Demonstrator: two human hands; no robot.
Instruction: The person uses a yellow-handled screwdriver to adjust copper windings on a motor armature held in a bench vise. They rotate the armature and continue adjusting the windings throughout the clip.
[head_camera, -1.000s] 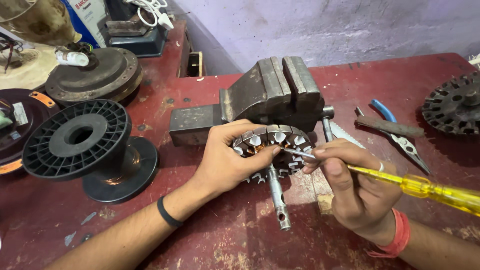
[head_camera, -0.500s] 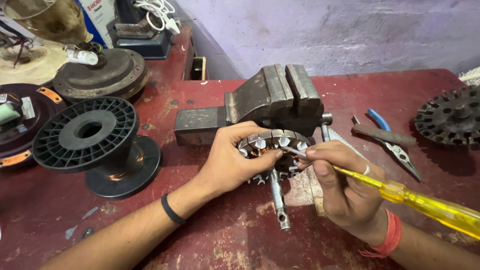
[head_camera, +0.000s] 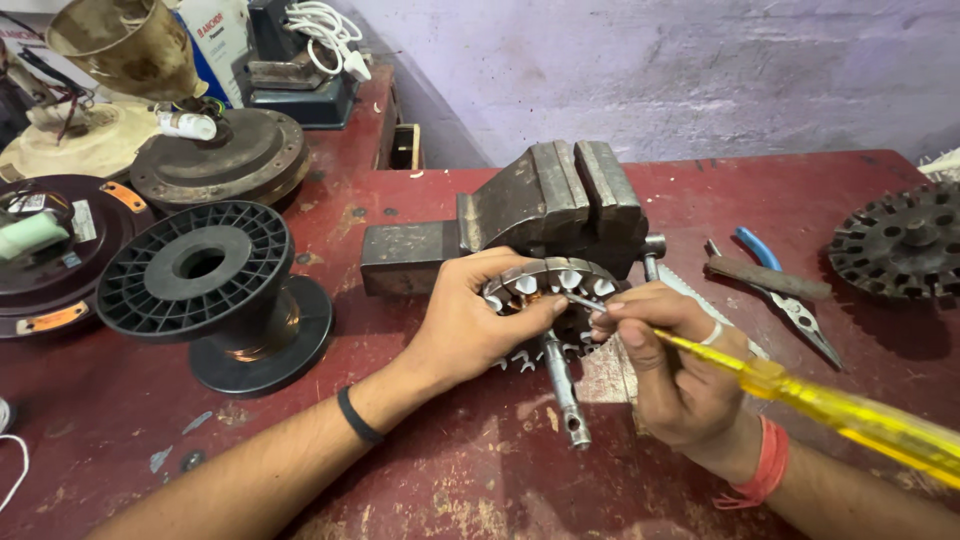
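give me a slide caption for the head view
Left hand steadies a slotted stator by a bench vise while right hand works a yellow-handled screwdriver into it.

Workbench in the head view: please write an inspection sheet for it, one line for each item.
Surface: red worn workbench, paint chipped.
Job's things: round stator with shaft, before a grey vise; yellow screwdriver.
Clutter: black spool, blue-handled pliers, toothed rotor disc, motor housings at left.
Hands: left hand grips the stator; right hand holds the screwdriver, tip at the stator.
Cables: white cord, far left.
Surroundings: purple wall.
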